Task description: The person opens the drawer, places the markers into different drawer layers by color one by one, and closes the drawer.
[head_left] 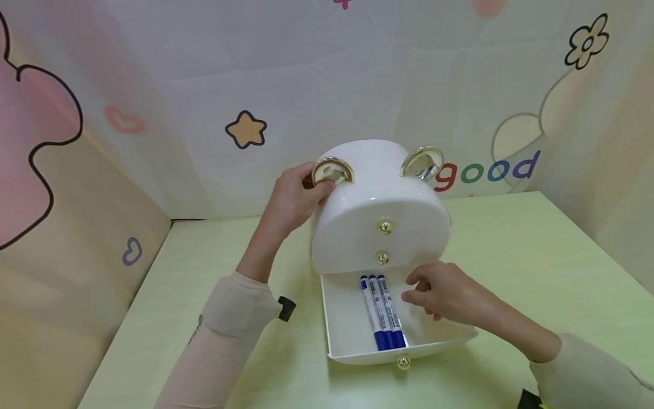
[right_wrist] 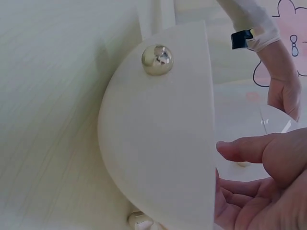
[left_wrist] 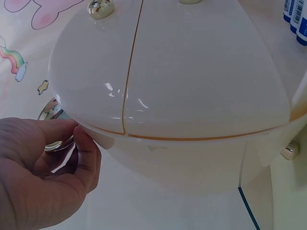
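A white storage box (head_left: 365, 182) with gold ears stands upright on the table, its bottom drawer (head_left: 343, 324) pulled out. Three blue-capped markers (head_left: 380, 309) lie side by side in that drawer. My left hand (head_left: 293, 199) pinches the left gold ear (head_left: 334, 167), thumb in front and fingers behind; the left wrist view shows the hand (left_wrist: 57, 167) at the box's edge. Over the drawer, just right of the markers, hovers my right hand (head_left: 447, 292), fingers loosely bent and holding nothing. In the right wrist view the drawer front (right_wrist: 158, 134) hides some of its fingers.
Two gold knobs, upper (head_left: 385, 226) and lower (head_left: 382, 257), mark the box's front above the drawer. Another knob (head_left: 403, 362) sticks out from the drawer front. Behind the pale green table (head_left: 511, 255) hangs a printed cloth (head_left: 357, 96).
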